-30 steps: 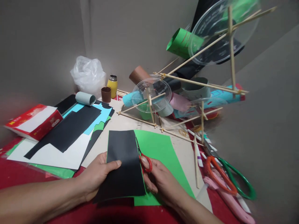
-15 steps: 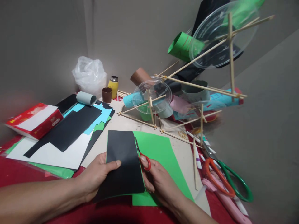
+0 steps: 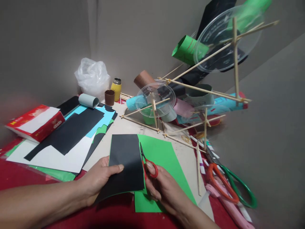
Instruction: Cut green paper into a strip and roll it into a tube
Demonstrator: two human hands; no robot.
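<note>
My left hand (image 3: 101,175) grips a sheet of black paper (image 3: 126,162) by its left edge, thumb on top. A thin green edge shows along the sheet's border, so green paper seems to lie beneath it. In my right hand (image 3: 160,184) is a small pair of red-handled scissors (image 3: 151,168), fingers in the loops. The dark blades point away from me, beside the black sheet's right edge. Below both hands a larger green sheet (image 3: 164,152) lies on the beige board (image 3: 114,124).
At left are stacked paper sheets (image 3: 69,162), a red box (image 3: 35,122) and a grey paper roll (image 3: 88,100). A stick frame (image 3: 140,124) with paper tubes and clear lids (image 3: 228,41) stands at right. Larger scissors (image 3: 222,184) lie near the right edge.
The scissors and my right hand have shifted slightly right, and a gap shows between the blades and the black sheet's edge. My left hand keeps its grip.
</note>
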